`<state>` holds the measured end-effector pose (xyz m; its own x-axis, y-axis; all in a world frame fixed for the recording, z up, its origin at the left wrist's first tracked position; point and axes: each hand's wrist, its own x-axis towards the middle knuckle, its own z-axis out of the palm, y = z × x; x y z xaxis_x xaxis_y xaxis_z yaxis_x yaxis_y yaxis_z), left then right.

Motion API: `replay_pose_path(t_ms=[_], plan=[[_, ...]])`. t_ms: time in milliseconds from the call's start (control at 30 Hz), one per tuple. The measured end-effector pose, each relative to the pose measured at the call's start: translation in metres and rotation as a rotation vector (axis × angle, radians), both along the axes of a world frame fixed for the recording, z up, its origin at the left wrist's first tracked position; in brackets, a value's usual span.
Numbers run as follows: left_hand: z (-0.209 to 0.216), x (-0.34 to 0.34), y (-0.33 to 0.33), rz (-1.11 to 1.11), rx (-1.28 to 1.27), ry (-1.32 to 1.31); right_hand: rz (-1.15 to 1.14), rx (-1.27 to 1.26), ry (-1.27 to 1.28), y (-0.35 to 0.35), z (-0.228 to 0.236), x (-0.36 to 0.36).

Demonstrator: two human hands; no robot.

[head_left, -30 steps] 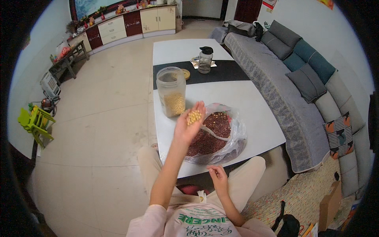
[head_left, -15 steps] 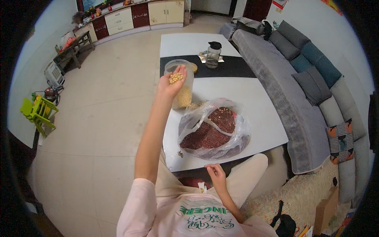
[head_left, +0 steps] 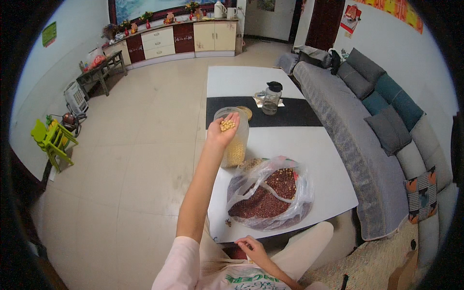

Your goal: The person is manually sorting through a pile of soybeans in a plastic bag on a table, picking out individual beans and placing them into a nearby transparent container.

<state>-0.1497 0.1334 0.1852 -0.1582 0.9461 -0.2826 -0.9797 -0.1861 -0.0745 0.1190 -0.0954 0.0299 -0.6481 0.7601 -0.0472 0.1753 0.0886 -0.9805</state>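
Note:
My left hand [head_left: 224, 130] is held out palm up, cupped around a small heap of pale yellow soybeans [head_left: 227, 125]. It hovers in front of the top of a clear plastic jar [head_left: 236, 151], partly filled with the same beans. The hand hides part of the jar's mouth. Nearer on the table lies an open clear plastic bag [head_left: 302, 205] of small dark red beans [head_left: 258, 202], with some pale beans scattered on top. Low by my lap, my right hand [head_left: 252, 249] rests with loosely bent fingers slightly apart and nothing visible in them.
The white table [head_left: 333, 181] has a black band across it, where a black-lidded bottle [head_left: 272, 99] stands. A round golden lid [head_left: 245, 112] lies behind the jar. Small dark bits [head_left: 228, 223] lie near the table's front left. A grey sofa [head_left: 348, 154] lines the right side.
The whole view has tilted upward, so the table sits lower in the picture. My left hand still holds the soybeans by the jar. My right hand has drawn slightly nearer my lap.

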Motion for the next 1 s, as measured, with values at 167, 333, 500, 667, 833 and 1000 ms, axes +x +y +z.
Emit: replay_pose_path(t_ms=[167, 333, 500, 667, 833, 1000], plan=[[0.008, -0.001, 0.007, 0.029, -0.061, 0.011, 0.115, -0.014, -0.059, 0.001, 0.001, -0.009], [0.006, -0.003, 0.017, 0.066, -0.117, 0.028, 0.145, -0.072, -0.069, 0.001, 0.004, -0.015], [0.002, -0.002, 0.027, 0.039, -0.183, 0.058, 0.151, -0.031, -0.073, 0.002, -0.004, -0.015], [0.002, 0.0, 0.031, 0.078, -0.197, 0.104, 0.163, -0.06, -0.07, 0.007, 0.001, -0.015], [-0.007, -0.005, 0.042, 0.093, -0.206, 0.108, 0.196, -0.022, -0.094, 0.011, -0.004, -0.013], [-0.016, -0.017, 0.054, 0.051, -0.264, 0.211, 0.181, 0.002, -0.083, 0.008, 0.002, -0.015]])
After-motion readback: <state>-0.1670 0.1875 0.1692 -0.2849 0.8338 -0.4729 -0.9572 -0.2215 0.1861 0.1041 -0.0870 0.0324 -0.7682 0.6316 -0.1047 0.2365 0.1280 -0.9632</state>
